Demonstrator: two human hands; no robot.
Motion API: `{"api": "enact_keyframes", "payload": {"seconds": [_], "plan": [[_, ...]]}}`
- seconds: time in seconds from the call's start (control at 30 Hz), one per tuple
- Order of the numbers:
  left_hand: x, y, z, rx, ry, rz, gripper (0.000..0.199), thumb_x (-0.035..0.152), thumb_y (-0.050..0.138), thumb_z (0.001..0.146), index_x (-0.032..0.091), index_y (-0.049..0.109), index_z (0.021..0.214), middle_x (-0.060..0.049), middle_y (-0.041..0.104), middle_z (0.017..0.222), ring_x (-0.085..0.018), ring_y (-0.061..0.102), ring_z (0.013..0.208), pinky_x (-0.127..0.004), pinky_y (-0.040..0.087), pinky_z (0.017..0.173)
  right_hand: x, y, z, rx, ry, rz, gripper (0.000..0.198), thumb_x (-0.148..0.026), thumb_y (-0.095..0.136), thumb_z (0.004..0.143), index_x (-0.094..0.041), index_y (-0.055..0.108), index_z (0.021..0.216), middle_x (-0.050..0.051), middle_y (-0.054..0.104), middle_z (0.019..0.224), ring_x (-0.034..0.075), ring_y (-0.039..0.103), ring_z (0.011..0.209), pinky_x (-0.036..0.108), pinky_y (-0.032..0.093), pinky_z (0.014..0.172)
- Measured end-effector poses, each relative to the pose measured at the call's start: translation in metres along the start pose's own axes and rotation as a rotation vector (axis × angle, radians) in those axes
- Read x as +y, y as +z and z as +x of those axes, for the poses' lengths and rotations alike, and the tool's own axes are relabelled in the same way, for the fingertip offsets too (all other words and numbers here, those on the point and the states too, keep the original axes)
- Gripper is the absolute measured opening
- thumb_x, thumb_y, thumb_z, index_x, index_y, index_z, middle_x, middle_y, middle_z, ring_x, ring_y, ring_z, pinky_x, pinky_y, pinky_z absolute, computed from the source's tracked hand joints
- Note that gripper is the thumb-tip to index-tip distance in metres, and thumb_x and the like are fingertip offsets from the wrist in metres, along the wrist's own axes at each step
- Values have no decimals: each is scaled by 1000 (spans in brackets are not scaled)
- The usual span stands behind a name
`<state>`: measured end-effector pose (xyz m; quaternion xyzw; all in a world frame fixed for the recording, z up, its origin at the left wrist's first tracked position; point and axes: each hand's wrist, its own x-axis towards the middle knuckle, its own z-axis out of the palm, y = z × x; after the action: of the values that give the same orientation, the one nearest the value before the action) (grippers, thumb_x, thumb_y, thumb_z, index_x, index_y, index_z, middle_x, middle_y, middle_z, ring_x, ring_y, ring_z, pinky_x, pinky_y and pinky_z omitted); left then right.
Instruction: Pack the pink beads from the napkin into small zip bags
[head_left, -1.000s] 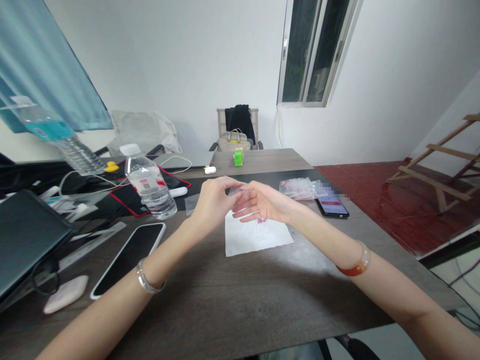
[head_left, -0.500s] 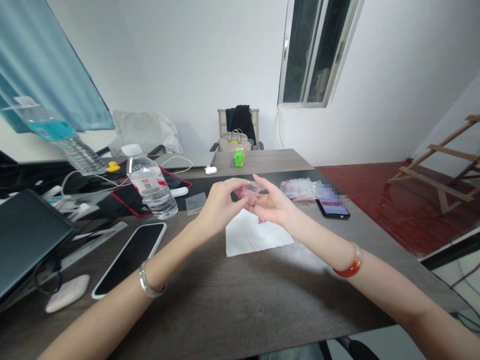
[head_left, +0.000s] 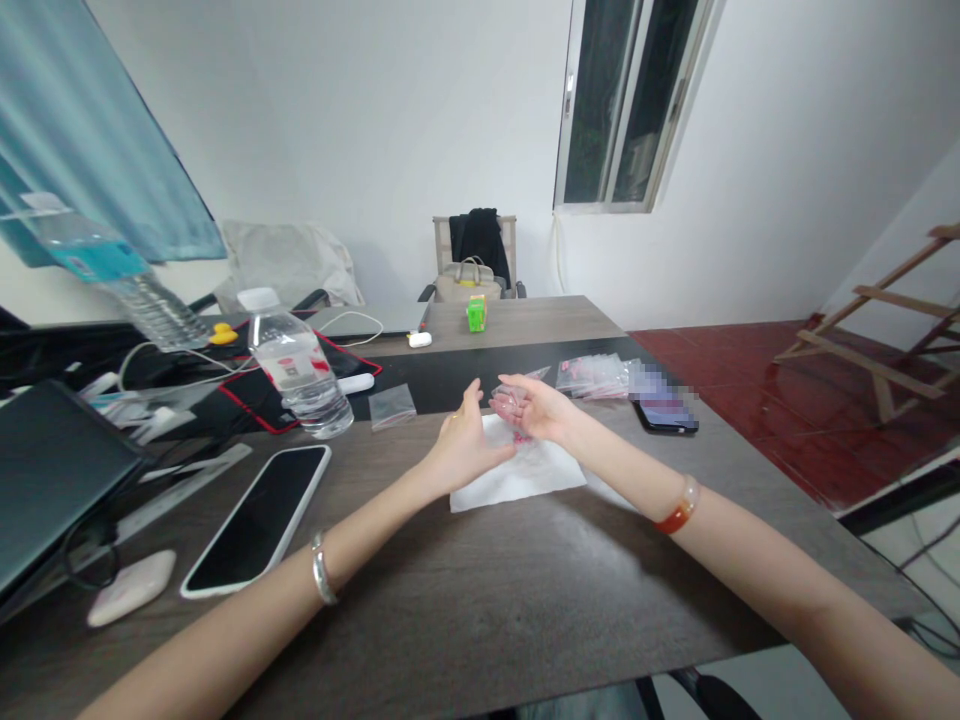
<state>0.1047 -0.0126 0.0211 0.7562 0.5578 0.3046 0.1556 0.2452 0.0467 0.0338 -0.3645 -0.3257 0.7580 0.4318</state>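
Observation:
My right hand holds a small clear plastic bag between its thumb and curled fingers, above a white sheet of paper. Part of the bag is hidden by the fingers. My left hand is open beside it over the paper's left side, thumb and fingers spread apart, with nothing seen in it. Small pink pieces lie on the paper below my right hand; they are too small to make out.
Several clear bags with pink in them lie right, near a lit phone. A flat clear bag, a water bottle, a white-edged phone and a laptop are left. A green box stands further back.
My left hand has come away from the bag, lower and nearer to me, and its fingers have spread. My right hand keeps the bag and has turned slightly.

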Motion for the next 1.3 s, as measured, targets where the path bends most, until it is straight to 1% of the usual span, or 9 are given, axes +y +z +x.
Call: {"api": "enact_keyframes", "payload": {"seconds": [0.1, 0.27, 0.43, 0.7, 0.8, 0.9, 1.07, 1.2, 1.3], "plan": [[-13, 16, -5, -142, -11, 94, 97, 51, 65, 70, 7, 17, 143, -29, 39, 142, -40, 38, 132, -56, 33, 104, 9, -9, 6, 0, -55, -92, 18, -16, 74, 65, -17, 57, 71, -2, 60, 62, 11, 59, 59, 24, 51, 63], [-13, 22, -12, -230, 8, 253, 88, 64, 46, 80, 3, 29, 140, -28, 29, 148, -37, 24, 140, -52, 26, 110, 28, -22, 14, 61, -280, -291, 44, -10, 81, 48, -21, 54, 81, -7, 57, 64, 10, 54, 57, 21, 44, 53], [-10, 21, -13, -252, 2, 311, 87, 65, 42, 82, 2, 31, 141, -27, 26, 150, -33, 20, 141, -50, 22, 113, 36, -29, 13, -53, -439, -606, 49, -16, 78, 56, -22, 54, 98, -8, 56, 66, 10, 51, 54, 21, 40, 49], [-9, 20, -15, -250, 23, 354, 85, 62, 40, 85, -1, 32, 141, -27, 26, 149, -33, 21, 141, -45, 21, 114, 36, -31, 5, -89, -508, -697, 52, -23, 76, 60, -21, 53, 106, -7, 56, 67, 12, 55, 61, 24, 43, 57], [-9, 20, -15, -230, 37, 338, 83, 61, 41, 85, -1, 32, 140, -27, 28, 148, -33, 23, 141, -46, 23, 113, 34, -27, 4, -45, -565, -664, 49, -26, 76, 61, -20, 53, 105, -6, 56, 66, 13, 55, 61, 26, 44, 60], [-10, 21, -15, -219, 37, 322, 81, 61, 43, 85, 3, 34, 140, -25, 30, 149, -33, 24, 140, -48, 24, 112, 30, -23, 4, 75, -611, -548, 45, -31, 76, 60, -20, 56, 99, -5, 58, 67, 13, 56, 63, 27, 45, 63], [-15, 23, -13, -212, 30, 286, 81, 62, 47, 82, 4, 38, 138, -27, 30, 148, -34, 24, 140, -49, 23, 112, 19, -25, 9, 202, -506, -219, 39, -42, 78, 57, -20, 57, 81, -5, 55, 63, 11, 53, 58, 26, 44, 59], [-14, 22, -10, -84, 7, 161, 62, 53, 54, 83, 15, 46, 131, -20, 45, 142, -33, 39, 133, -55, 23, 109, 13, -31, 15, 258, -533, -149, 39, -51, 73, 63, -21, 50, 72, -10, 36, 49, 7, 37, 44, 22, 34, 44], [-8, 15, -6, 52, -1, -50, 43, 43, 56, 85, 18, 53, 120, -14, 59, 129, -28, 53, 121, -51, 33, 104, 13, -31, 16, 297, -538, -229, 49, -56, 73, 62, -20, 54, 89, -11, 37, 50, 7, 36, 41, 21, 29, 40]]}}
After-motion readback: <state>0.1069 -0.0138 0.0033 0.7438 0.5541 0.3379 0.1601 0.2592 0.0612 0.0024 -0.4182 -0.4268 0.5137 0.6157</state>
